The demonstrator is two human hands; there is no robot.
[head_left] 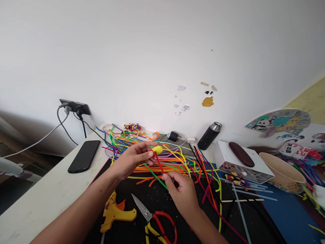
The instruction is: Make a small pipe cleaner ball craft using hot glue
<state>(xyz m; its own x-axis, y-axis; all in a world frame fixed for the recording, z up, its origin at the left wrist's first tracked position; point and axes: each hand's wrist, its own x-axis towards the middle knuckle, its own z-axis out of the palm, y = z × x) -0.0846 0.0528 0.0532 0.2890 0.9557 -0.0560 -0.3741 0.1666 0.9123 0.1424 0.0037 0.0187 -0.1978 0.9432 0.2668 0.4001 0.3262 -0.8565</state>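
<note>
My left hand [133,158] is closed in a pinch on a small yellow wound pipe-cleaner ball [157,149] with a red pipe cleaner [159,162] running down from it. My right hand [181,194] is closed, its fingertips pinching the lower end of that red pipe cleaner beside a green pipe cleaner [154,175]. Both hands hover over a black mat [142,189]. Behind them lies a heap of coloured pipe cleaners [175,159].
Red-handled scissors [156,218] and a yellow glue gun [115,211] lie near the front edge. A black phone [84,156] rests on the white table at left. A dark flask [209,136], a white box [242,162] and a beige bowl [283,171] sit to the right.
</note>
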